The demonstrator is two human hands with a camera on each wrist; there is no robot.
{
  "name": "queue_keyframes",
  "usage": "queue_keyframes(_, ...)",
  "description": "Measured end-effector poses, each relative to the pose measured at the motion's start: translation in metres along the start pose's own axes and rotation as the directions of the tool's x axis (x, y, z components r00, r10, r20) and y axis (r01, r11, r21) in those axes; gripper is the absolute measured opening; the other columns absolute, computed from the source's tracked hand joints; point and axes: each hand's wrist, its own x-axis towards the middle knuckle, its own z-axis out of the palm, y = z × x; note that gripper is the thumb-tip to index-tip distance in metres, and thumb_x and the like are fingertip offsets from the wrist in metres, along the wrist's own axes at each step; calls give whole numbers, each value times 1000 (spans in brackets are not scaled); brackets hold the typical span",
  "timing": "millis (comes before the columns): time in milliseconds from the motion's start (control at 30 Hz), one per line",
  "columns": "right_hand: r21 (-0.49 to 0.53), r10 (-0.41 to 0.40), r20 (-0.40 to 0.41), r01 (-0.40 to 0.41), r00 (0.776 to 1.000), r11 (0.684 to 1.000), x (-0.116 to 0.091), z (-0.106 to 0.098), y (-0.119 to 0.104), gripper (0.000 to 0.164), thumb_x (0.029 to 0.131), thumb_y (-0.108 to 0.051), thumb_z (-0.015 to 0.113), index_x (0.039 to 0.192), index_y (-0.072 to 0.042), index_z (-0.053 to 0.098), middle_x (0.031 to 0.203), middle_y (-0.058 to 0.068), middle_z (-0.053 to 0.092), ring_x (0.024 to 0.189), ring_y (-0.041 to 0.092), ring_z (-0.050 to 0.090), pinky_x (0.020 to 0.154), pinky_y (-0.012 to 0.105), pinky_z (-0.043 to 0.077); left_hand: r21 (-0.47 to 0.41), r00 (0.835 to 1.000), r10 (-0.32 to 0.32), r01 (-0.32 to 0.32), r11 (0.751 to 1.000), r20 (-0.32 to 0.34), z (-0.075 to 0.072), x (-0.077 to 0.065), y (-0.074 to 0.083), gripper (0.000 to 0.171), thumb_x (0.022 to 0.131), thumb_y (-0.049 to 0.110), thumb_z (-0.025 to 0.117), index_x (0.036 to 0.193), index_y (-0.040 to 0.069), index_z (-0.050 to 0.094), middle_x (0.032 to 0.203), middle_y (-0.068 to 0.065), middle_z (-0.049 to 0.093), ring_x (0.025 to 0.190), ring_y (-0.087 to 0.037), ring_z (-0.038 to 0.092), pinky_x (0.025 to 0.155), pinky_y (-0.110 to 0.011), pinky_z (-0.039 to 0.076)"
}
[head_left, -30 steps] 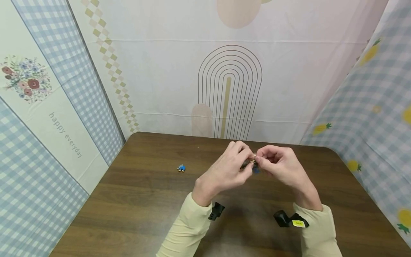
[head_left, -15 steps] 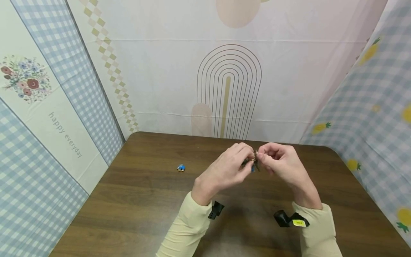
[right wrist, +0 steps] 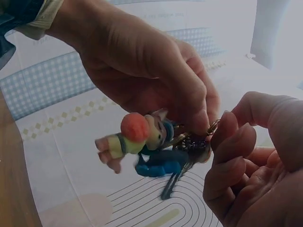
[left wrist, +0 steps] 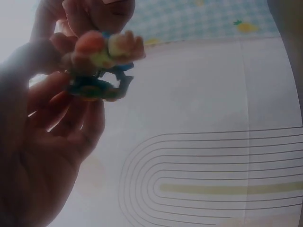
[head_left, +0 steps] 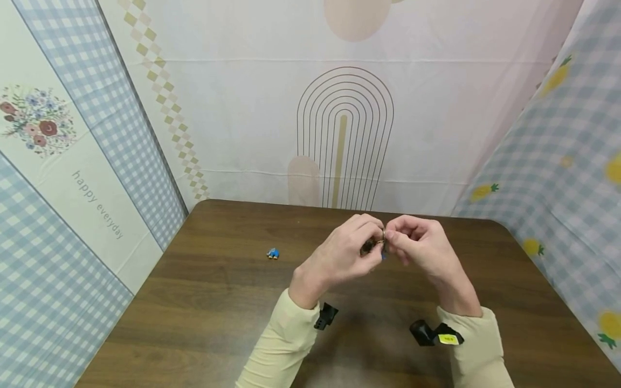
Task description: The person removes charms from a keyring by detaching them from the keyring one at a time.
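Note:
In the head view both hands meet above the table. My left hand (head_left: pixel 339 253) grips a bunch of keychain pieces, and my right hand (head_left: pixel 422 248) pinches a gold-coloured metal ring (right wrist: pixel 215 126) at its edge. Hanging from the bunch in the right wrist view is a small toy figure (right wrist: pixel 135 128) with an orange ball shape and yellow clothing. Beside it are a blue piece (right wrist: pixel 158 169) and a dark, key-like strip (right wrist: pixel 169 188). The left wrist view shows the figure from another side, blurred. Fingers hide part of the ring.
A small blue object (head_left: pixel 273 253) with yellowish ends lies on the brown wooden table (head_left: pixel 218 302), left of the hands. A printed cloth (head_left: pixel 242 124) hangs behind the table, with checked cloths (head_left: pixel 543 178) at the sides.
Both hands stay nearly in place, with small finger movements at the ring. The gap between the fingertips widened slightly half a second ago and is narrower now; the dark strip shows less.

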Motion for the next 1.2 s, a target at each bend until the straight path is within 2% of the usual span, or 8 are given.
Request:
queue_keyframes(133, -87, 18, 5, -17, 1000, 996, -2, 1, -3, 7, 93, -2, 63, 88, 3, 62, 63, -2, 58, 47, 12, 46, 42, 30, 40, -34, 1000, -14, 15, 999, 25, -1, -1, 1, 4, 89, 7, 58, 89, 7, 62, 99, 0, 62, 97, -12, 55, 90, -16, 44)
queue_keyframes(267, -172, 22, 38, -15, 999, 985, -4, 0, -6, 7, 93, -3, 64, 90, 3, 64, 61, -1, 55, 46, 15, 43, 41, 32, 37, -118, 996, -65, 72, 990, 65, -2, -2, 2, 3, 90, 7, 56, 89, 9, 58, 93, 1, 58, 90, -10, 52, 83, -16, 44)
queue_keyframes(433, -226, -43, 120, 69, 992, 972, -5, -3, -6, 2, 92, -1, 64, 91, 0, 65, 63, -4, 54, 45, 12, 40, 38, 30, 34, -217, 981, -140, 168, 962, 137, -5, -5, 3, 5, 90, 6, 56, 88, 11, 56, 86, 3, 56, 80, -5, 51, 71, -13, 44)
queue_keyframes(600, -265, -122, 175, 166, 977, 950, -5, -5, -1, 3, 91, 0, 65, 89, 0, 64, 65, -4, 54, 46, 8, 42, 38, 24, 35, -236, 967, -152, 199, 951, 205, -7, -5, 4, 6, 90, 7, 53, 89, 11, 57, 83, 5, 57, 79, -4, 52, 71, -14, 45)
queue_keyframes(700, -268, -137, 176, 181, 975, 946, -5, -6, 1, 4, 91, 2, 64, 88, -1, 64, 64, -4, 54, 45, 7, 42, 37, 23, 35, -220, 969, -137, 182, 958, 206, -8, -4, 5, 5, 91, 8, 53, 89, 11, 57, 87, 4, 57, 83, -5, 53, 75, -15, 45)
queue_keyframes(900, -262, -128, 144, 163, 981, 951, -3, -5, 4, 12, 90, 7, 62, 87, -5, 63, 61, -3, 52, 42, 9, 41, 36, 24, 34, -182, 985, -83, 110, 977, 152, -9, -4, 3, 6, 90, 6, 59, 87, 10, 58, 111, -2, 59, 102, -11, 52, 88, -17, 44)
queue_keyframes(1067, -229, -99, 84, 115, 992, 967, -3, -3, 3, 12, 91, 6, 61, 85, -5, 62, 56, -4, 49, 42, 17, 42, 36, 26, 34, -169, 992, -43, 63, 984, 118, -7, -2, 1, 4, 90, 6, 61, 90, 9, 58, 109, -2, 62, 96, -8, 55, 85, -13, 45)
queue_keyframes(1200, -146, -72, 55, 79, 996, 986, -2, -1, 1, 9, 92, 4, 61, 85, -2, 62, 56, -4, 50, 43, 15, 41, 36, 30, 34, -163, 995, -28, 43, 986, 91, -7, -2, 0, 4, 88, 5, 60, 90, 8, 59, 106, -1, 62, 93, -7, 55, 83, -12, 45)
